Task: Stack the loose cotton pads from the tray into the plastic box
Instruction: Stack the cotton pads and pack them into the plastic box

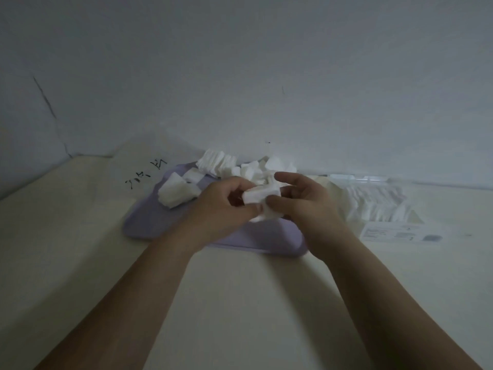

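Head view: left hand and right hand pinch a small cotton pad stack with curled fingers above the purple tray. The plastic box stands to its right on the bench. Risk: uneven pinch pressure may let pads fan out and drop during transfer.

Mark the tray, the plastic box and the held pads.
tray (144, 222), head view, bare near-left floor.
plastic box (400, 233), head view, labelled front wall.
held pads (260, 195), head view, top face of the stack.
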`<action>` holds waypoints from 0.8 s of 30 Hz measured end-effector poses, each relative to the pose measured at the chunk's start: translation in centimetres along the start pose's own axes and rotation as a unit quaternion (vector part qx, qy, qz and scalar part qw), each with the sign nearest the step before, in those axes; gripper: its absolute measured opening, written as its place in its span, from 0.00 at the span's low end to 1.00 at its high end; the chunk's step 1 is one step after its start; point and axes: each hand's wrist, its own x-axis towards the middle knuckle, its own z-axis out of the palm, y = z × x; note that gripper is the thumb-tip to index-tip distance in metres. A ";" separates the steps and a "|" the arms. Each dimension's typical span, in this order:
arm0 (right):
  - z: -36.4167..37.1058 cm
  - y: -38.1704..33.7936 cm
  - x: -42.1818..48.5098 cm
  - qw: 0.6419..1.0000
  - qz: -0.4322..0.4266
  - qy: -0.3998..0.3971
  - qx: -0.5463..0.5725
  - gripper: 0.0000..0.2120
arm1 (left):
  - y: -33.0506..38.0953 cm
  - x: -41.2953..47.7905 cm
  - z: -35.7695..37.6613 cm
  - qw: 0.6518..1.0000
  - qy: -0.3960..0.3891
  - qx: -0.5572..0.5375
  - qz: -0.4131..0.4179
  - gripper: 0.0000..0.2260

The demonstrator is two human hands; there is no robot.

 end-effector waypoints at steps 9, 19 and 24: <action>-4.3 -3.0 -3.0 0.995 0.032 0.057 -0.069 0.31 | 5.8 0.2 5.9 0.940 -0.020 0.324 0.106 0.14; -15.7 -5.5 -6.9 0.992 0.041 0.098 -0.063 0.11 | 12.6 2.2 15.8 0.971 -0.080 0.194 0.116 0.18; -21.7 -6.7 -4.7 0.926 -0.011 0.291 -0.241 0.06 | 13.3 5.5 18.6 0.955 -0.099 0.255 0.111 0.32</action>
